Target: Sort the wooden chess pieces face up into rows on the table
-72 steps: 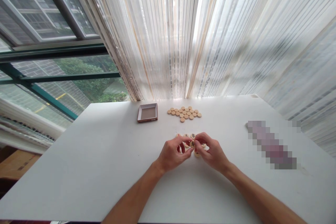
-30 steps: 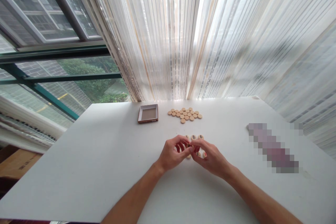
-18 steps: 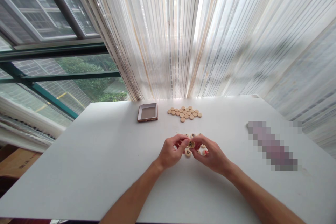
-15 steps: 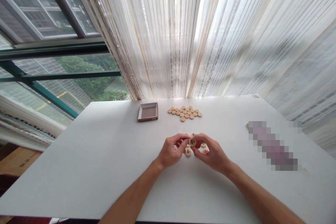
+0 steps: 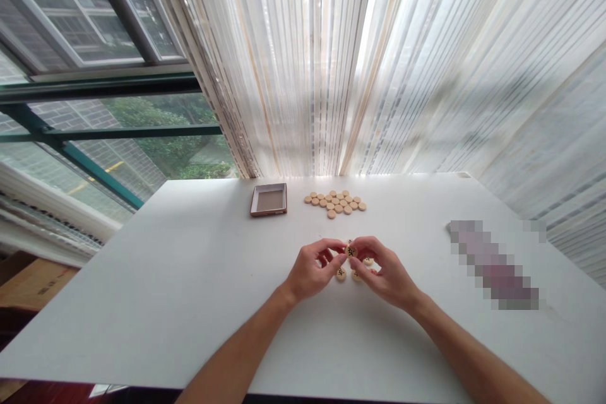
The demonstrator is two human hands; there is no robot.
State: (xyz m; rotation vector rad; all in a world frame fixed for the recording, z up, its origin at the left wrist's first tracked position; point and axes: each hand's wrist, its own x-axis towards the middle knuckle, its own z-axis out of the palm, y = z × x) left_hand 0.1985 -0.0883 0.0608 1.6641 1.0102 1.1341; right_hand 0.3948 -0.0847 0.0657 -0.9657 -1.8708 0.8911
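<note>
A carton (image 5: 40,284) sits low beside the window (image 5: 180,112); the white table (image 5: 161,290) runs right, before a curtain (image 5: 303,76). On it, a tray (image 5: 269,213), then plain discs (image 5: 338,208). Left hand (image 5: 312,270) and right hand (image 5: 389,273) pinch one lettered disc (image 5: 350,252) above lettered pieces (image 5: 341,274) they partly hide. Far right, a pixelated patch (image 5: 497,268).

The discs (image 5: 330,206) look like matt wood, the tabletop (image 5: 165,303) smooth.

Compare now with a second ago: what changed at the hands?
The right hand brought its thumb up to the xiangqi piece held by the left hand; the piece's character turned more toward the camera. The plain-topped pieces and shallow box stayed put.
</note>
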